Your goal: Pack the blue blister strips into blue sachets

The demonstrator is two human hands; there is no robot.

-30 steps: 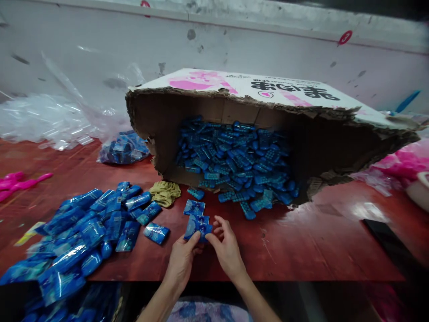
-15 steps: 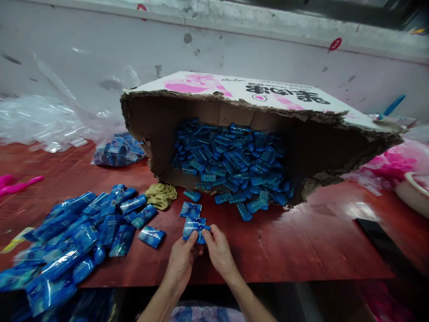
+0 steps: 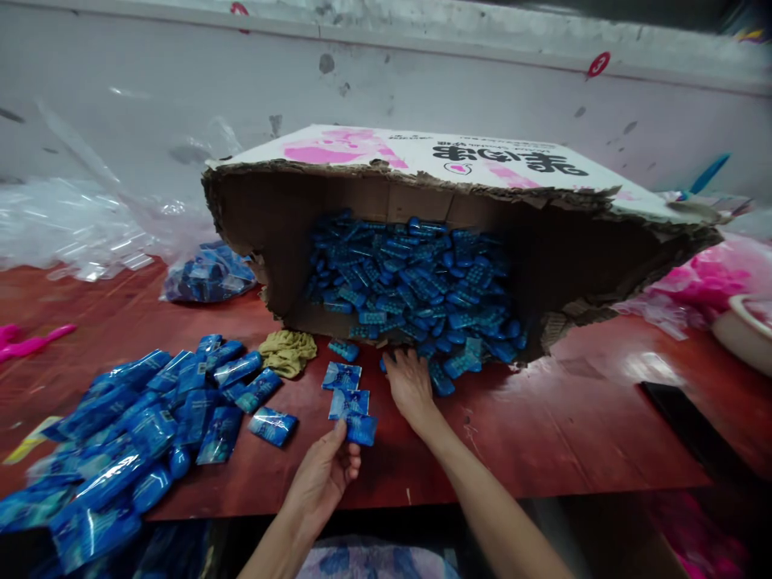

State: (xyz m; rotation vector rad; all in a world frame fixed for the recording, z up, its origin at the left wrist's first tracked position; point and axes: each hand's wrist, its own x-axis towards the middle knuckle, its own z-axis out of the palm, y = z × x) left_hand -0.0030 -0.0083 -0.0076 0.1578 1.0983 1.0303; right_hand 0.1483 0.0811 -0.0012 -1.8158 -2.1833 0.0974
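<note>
Packet point(image 3: 362, 429) in left hand point(image 3: 319, 482) — seemingly pinched

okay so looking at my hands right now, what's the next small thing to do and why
Probably close the right hand on one loose blue piece at the mouth of the cardboard box: its fingers already rest there, while the left hand pinches a blue packet.

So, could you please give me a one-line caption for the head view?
Left hand holds a blue packet while right hand reaches blue pieces spilling from a torn cardboard box.

Glossy plastic packets point(image 3: 362, 429), torn rough cardboard box point(image 3: 422, 161), shiny red table point(image 3: 572, 434).
</note>
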